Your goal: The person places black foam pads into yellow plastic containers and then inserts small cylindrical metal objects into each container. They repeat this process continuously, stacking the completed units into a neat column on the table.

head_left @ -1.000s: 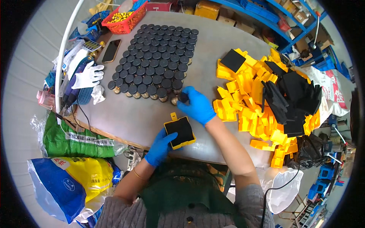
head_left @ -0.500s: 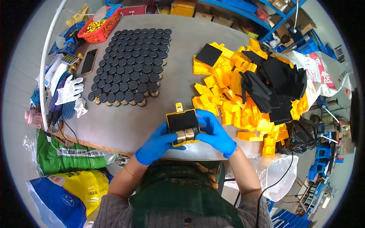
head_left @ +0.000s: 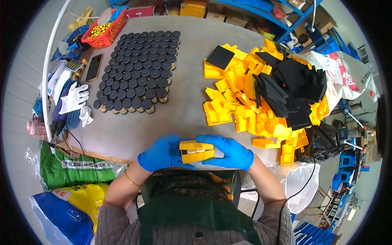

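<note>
A small yellow plastic case [head_left: 197, 151] is just above the front edge of the table, its lid lowered nearly onto its base. A thin gap shows along the side facing me, with a pale glint inside. My right hand [head_left: 232, 153], in a blue glove, grips the right end of the case, thumb and fingers on either side. My left hand [head_left: 161, 153], gloved the same way, is at the case's left end; its fingers are smeared by motion, so I cannot make out their hold. The case's contents are hidden now.
Rows of black-capped brass fittings [head_left: 139, 69] stand at left on the grey table [head_left: 183, 94]. Yellow cases [head_left: 239, 87] and black foam sheets [head_left: 292, 83] pile up at right. A phone [head_left: 94, 67], red basket [head_left: 107, 37] and white glove [head_left: 74, 98] lie along the left.
The lid, which stood open showing black foam and brass fittings inside, has swung down over the case. My left hand has moved slightly left, away from the fittings.
</note>
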`<state>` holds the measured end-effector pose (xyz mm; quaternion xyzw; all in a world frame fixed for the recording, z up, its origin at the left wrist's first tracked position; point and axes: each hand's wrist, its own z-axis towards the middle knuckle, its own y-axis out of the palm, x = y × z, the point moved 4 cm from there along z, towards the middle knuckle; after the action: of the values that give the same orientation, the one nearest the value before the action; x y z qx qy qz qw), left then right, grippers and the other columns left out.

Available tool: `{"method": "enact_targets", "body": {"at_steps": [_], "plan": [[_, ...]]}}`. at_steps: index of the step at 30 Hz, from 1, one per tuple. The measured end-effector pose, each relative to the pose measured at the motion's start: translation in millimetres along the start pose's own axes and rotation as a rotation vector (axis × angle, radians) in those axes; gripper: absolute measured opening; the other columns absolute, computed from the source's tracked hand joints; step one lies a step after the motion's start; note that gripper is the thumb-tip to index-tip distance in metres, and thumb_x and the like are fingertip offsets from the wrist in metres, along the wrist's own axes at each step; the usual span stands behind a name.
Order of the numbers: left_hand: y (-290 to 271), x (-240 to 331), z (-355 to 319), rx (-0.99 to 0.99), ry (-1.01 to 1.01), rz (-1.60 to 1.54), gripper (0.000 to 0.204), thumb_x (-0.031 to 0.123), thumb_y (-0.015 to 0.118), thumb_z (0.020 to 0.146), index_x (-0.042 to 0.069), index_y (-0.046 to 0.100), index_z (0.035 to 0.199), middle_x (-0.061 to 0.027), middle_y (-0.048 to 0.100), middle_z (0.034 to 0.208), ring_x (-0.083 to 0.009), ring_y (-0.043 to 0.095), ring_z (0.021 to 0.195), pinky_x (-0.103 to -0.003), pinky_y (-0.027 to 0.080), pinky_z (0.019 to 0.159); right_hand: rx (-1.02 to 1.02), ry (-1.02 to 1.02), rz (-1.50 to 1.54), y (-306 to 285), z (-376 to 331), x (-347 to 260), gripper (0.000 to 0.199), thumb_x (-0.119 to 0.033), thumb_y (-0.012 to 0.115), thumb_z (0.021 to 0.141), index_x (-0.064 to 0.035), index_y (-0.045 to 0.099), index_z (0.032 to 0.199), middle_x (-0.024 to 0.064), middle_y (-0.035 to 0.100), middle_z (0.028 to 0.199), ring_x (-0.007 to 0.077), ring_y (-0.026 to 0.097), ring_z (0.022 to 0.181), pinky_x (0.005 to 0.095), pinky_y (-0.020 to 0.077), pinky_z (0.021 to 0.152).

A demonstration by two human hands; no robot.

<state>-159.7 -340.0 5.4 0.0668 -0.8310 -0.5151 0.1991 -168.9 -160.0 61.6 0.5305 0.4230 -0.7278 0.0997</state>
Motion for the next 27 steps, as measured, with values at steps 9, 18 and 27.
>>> {"method": "enact_targets", "body": {"at_steps": [9, 18, 27], "plan": [[-2.4, -16.2, 9.5, 0.096, -0.202, 0.361, 0.045, 0.041, 0.056, 0.086, 0.005, 0.057, 0.111, -0.0101, 0.064, 0.088, -0.0176, 0.062, 0.07, -0.026, 0.05, 0.055, -0.078, -0.027, 0.029, 1.3, -0.8, -4.2, 0.064, -0.032, 0.074, 0.075, -0.0052, 0.047, 0.126, 0.0194, 0.056, 0.116, 0.0351, 0.055, 0.107, 0.0391, 0.0451, 0.091], [8.3, -12.9, 2.1, 0.214, -0.081, 0.895, 0.028, 0.031, 0.071, 0.077, 0.006, 0.064, 0.089, -0.0032, 0.061, 0.073, -0.0097, 0.054, 0.059, -0.023, 0.04, 0.051, -0.06, -0.096, -0.457, 31.2, 5.4, -4.0, 0.051, -0.041, 0.065, 0.078, -0.0069, 0.055, 0.114, 0.0128, 0.061, 0.093, 0.0299, 0.058, 0.085, 0.0373, 0.0437, 0.074], [-21.5, 17.7, 24.4, 0.419, 0.533, 1.467, 0.042, 0.036, 0.074, 0.072, 0.003, 0.06, 0.094, -0.0116, 0.062, 0.085, -0.0211, 0.06, 0.075, -0.034, 0.048, 0.066, 0.104, 0.035, -0.632, 45.7, 15.3, 37.9, 0.054, -0.039, 0.066, 0.074, -0.0081, 0.053, 0.117, 0.0098, 0.059, 0.097, 0.025, 0.056, 0.087, 0.0371, 0.04, 0.075]]}}
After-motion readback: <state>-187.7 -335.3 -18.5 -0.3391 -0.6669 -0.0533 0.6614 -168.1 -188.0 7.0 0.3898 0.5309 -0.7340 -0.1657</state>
